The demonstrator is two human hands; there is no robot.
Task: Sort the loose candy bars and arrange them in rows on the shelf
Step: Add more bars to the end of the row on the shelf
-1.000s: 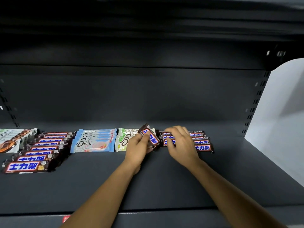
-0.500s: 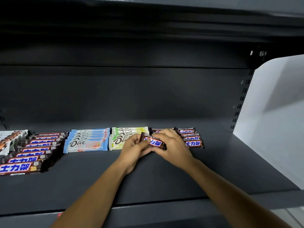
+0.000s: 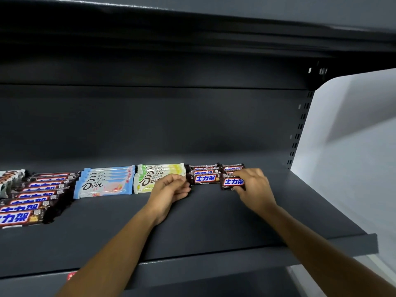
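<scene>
On the dark shelf (image 3: pixel 214 228) lie rows of candy bars. Two short rows of small brown Snickers bars sit right of centre: the left one (image 3: pixel 204 178) and the right one, whose front bar (image 3: pixel 233 182) my right hand (image 3: pixel 255 187) pinches at its right end. My left hand (image 3: pixel 169 189) rests curled at the left end of the left small row, fingertips touching its front bar and covering part of the green Dove row (image 3: pixel 154 175). Blue Dove bars (image 3: pixel 102 186) and long Snickers bars (image 3: pixel 27 202) lie further left.
A white side panel (image 3: pixel 353 146) closes the shelf on the right. The upper shelf (image 3: pixel 192 28) hangs low overhead. White-and-brown bars (image 3: pixel 10 179) sit at the far left edge. Bare shelf surface lies in front of the rows.
The small Snickers bar that both hands held now lies at the front of a small row. My hands have moved apart, the right one to the right-hand row.
</scene>
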